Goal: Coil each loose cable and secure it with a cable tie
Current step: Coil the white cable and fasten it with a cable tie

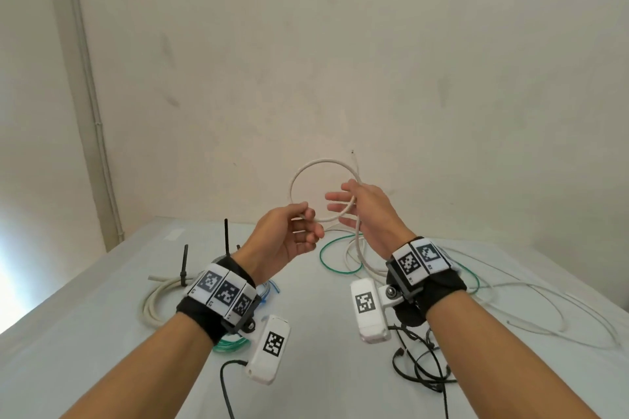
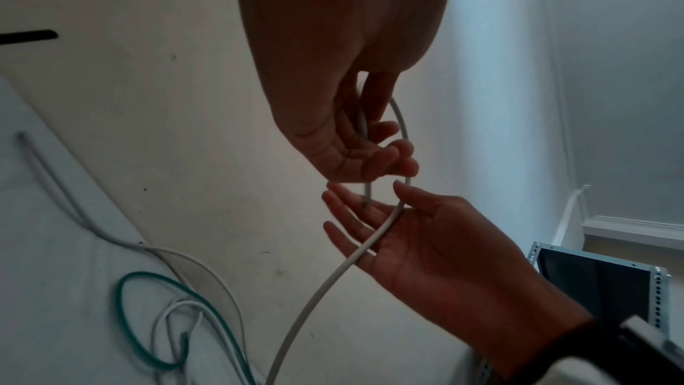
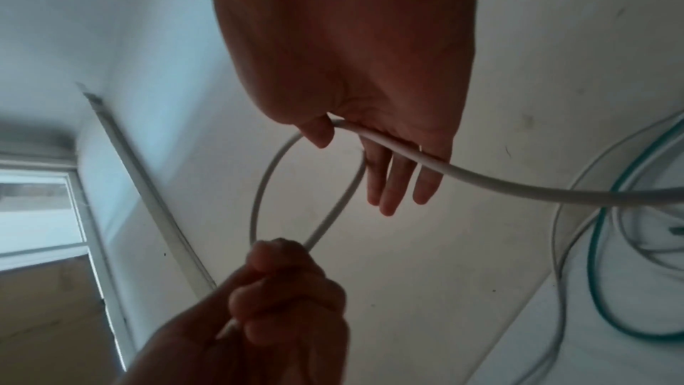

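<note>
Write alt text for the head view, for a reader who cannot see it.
Two hands hold a loop of white cable up before a pale wall: the left hand pinches it, the right hand lets it run across straight fingers. On the table below lie a tied white coil, a green cable and other loose cables.

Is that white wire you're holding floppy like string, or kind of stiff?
Probably springy: the white cable keeps a round loop in the air between the left hand and right hand. Still bendy, since its tail droops to the table.
</note>
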`<state>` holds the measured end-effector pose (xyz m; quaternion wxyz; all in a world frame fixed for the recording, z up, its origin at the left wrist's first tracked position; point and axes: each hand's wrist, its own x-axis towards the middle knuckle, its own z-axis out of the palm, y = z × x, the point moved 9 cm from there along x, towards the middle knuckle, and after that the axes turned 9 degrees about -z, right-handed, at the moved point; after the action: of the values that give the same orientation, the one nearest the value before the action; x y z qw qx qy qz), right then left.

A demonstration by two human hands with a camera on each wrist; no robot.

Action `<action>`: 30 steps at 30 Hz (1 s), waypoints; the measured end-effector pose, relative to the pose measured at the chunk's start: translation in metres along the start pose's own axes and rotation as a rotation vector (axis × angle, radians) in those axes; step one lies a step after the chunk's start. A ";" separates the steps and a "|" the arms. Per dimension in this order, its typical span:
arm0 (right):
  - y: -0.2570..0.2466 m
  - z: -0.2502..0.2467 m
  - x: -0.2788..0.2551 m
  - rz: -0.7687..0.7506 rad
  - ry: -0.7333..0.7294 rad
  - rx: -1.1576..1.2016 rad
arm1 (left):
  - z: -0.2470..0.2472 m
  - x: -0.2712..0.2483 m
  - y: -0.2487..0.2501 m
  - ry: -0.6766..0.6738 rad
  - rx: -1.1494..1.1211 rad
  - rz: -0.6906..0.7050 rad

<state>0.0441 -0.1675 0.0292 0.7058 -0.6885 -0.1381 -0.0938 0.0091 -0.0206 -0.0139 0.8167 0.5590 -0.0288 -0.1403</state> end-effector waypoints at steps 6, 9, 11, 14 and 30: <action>0.007 0.007 0.001 0.035 -0.083 0.044 | -0.020 0.010 -0.001 0.094 0.203 -0.038; 0.018 0.015 0.004 0.107 -0.131 0.078 | -0.029 0.023 0.011 0.097 0.037 -0.003; 0.029 0.023 0.004 0.166 -0.164 0.156 | -0.027 0.030 0.016 0.012 -0.151 -0.021; 0.040 0.025 0.011 0.160 -0.158 0.294 | -0.028 0.042 0.023 0.005 -0.164 -0.014; 0.067 0.043 0.034 -0.034 -0.278 -0.027 | -0.062 0.082 -0.001 0.025 0.188 -0.041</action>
<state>0.0953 -0.1200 -0.0221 0.6687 -0.7020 -0.2449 -0.0116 0.1005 0.0141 -0.0467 0.7580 0.6353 -0.0202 -0.1466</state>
